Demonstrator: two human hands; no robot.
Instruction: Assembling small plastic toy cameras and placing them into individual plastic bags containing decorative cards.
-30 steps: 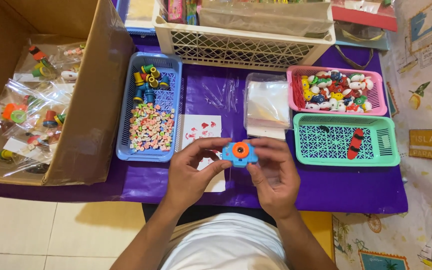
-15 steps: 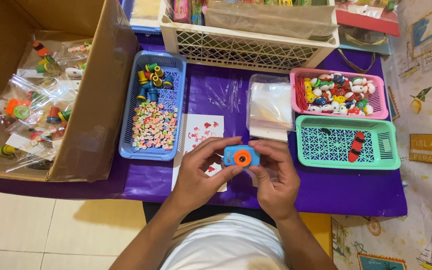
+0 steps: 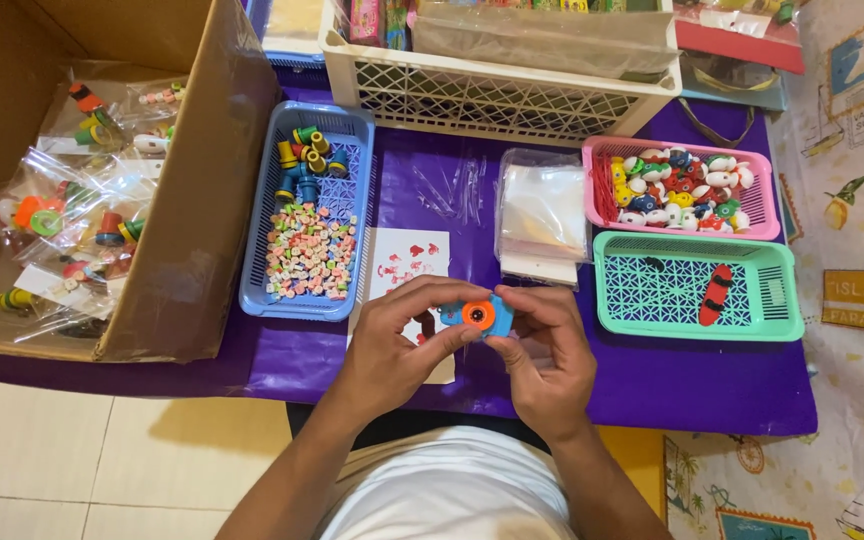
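Observation:
Both my hands hold a small blue toy camera with an orange lens [image 3: 478, 316] above the front of the purple table [image 3: 652, 385]. My left hand [image 3: 397, 340] grips its left side with fingertips on top. On the toy's right side, my right hand [image 3: 547, 350] pinches it between thumb and fingers. Under my hands lies a white sticker sheet with red shapes [image 3: 410, 262].
A blue basket [image 3: 257, 260] of small colourful pieces stands left of my hands. A teal basket [image 3: 777, 300] with a red piece and a pink basket [image 3: 592, 160] of round toys stand right. Clear bags [image 3: 542, 210] lie behind. A cardboard box [image 3: 202, 200] of packed toys is left; a white crate [image 3: 492, 95] behind.
My hands with the toy camera have shifted slightly; the toy has been turned a little between my fingers. Nothing else on the table has moved.

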